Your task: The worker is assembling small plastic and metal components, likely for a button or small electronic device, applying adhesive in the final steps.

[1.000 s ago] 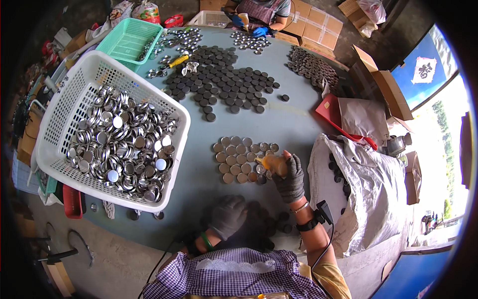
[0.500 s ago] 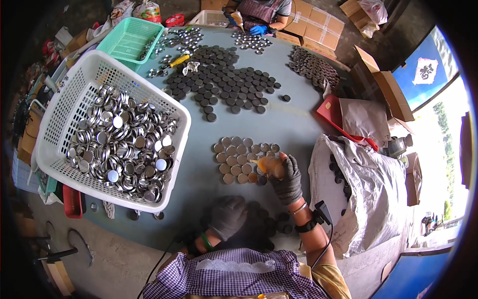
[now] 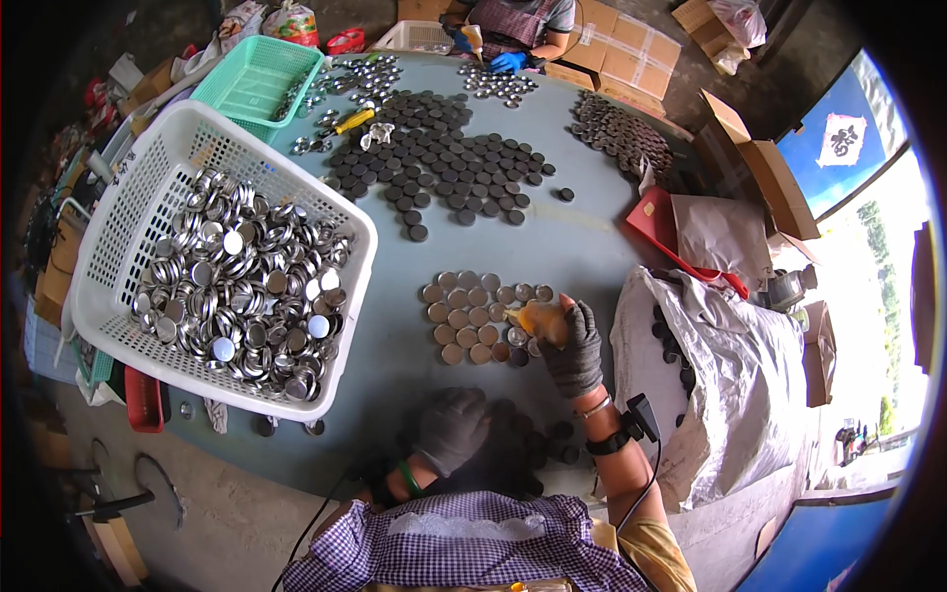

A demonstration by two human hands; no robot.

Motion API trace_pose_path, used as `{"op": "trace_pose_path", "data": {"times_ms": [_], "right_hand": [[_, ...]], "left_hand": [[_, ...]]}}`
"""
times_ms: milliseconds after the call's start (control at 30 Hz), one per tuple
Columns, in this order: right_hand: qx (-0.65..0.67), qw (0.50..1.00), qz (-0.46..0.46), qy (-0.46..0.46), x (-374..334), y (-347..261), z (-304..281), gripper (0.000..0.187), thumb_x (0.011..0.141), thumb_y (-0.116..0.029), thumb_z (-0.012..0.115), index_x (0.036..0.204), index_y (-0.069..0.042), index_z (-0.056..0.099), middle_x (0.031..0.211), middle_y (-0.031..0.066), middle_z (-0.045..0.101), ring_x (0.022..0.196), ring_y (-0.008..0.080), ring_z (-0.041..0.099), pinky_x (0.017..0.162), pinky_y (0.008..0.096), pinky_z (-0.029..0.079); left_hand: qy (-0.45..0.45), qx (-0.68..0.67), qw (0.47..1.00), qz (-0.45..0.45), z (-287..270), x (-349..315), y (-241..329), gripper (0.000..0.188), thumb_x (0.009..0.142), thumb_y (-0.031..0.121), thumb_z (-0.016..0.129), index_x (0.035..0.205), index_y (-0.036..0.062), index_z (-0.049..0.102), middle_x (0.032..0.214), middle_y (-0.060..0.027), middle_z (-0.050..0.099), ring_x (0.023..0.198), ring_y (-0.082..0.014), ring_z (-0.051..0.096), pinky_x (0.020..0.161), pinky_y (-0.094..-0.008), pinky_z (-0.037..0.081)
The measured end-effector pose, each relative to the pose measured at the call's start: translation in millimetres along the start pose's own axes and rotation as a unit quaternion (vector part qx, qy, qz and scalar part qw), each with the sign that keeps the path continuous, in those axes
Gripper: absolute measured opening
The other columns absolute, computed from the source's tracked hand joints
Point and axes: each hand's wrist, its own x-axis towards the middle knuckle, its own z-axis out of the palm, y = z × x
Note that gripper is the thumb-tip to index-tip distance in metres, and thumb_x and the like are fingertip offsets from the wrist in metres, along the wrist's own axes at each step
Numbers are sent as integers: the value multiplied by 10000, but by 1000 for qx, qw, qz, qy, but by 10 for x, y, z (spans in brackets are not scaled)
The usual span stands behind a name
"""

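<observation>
My right hand (image 3: 574,353), in a grey glove with bare fingertips, is closed round a squeeze bottle (image 3: 542,323) of amber liquid. The bottle lies tilted, its nozzle pointing left over the right side of a cluster of shallow round metal caps (image 3: 460,318). These caps stand hollow side up, in close rows. Nearer to me, my gloved left hand (image 3: 454,431) rests on the table with its fingers curled in. Whatever lies under those fingers is hidden. Several dark round discs (image 3: 533,444) sit in shadow just right of it.
A white basket (image 3: 227,390) heaped with silver caps fills the left side. Dark discs (image 3: 449,163) spread over the table's far middle. A yellow-handled tool (image 3: 355,120) lies behind them. At right are a white sack (image 3: 740,395) and red dustpan (image 3: 656,222). A co-worker's blue-gloved hand (image 3: 509,62) works opposite.
My right hand has shifted slightly to the right with the squeeze bottle, baring caps near the nozzle. My left hand stays put. Across the table, the co-worker's hands have moved a little.
</observation>
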Motion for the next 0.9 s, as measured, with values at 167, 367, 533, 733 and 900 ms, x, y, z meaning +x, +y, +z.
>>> {"op": "trace_pose_path", "data": {"times_ms": [167,367,533,733,900], "right_hand": [[-5,1000,25,-15,-80,-35,-46,638,692,-119,754,1277,-23,518,1138,199,565,1015,381,589,870,433,508],[15,1000,12,-18,-89,-73,-28,657,685,-136,748,1287,-19,512,1143,202,562,1009,384,590,847,440,513],[28,999,17,-25,-36,-95,13,663,682,-142,753,1285,-11,510,1149,200,563,1011,378,593,857,433,513],[36,999,17,-11,13,-31,74,698,647,-86,751,1293,-17,496,1172,190,552,1053,372,577,922,418,491],[35,999,19,8,27,-51,80,678,657,-99,746,1287,-22,507,1142,178,568,1034,359,587,906,408,495]], "left_hand": [[-6,-6,1000,2,-21,11,0,238,714,172,722,928,80,673,1033,-79,671,968,-288,623,875,-412,514],[2,3,1000,3,0,-3,-6,229,718,172,721,923,84,667,1038,-74,670,977,-283,620,867,-409,514],[0,13,1000,2,-4,-16,-9,243,722,176,718,946,98,665,1059,-63,664,985,-277,615,857,-406,515],[-18,2,1000,-7,-28,14,2,238,732,184,710,950,101,665,1069,-60,663,988,-278,614,858,-404,515],[-18,0,1000,-4,-14,1,-21,239,734,188,708,955,105,667,1068,-65,663,991,-280,614,859,-406,515]]}}
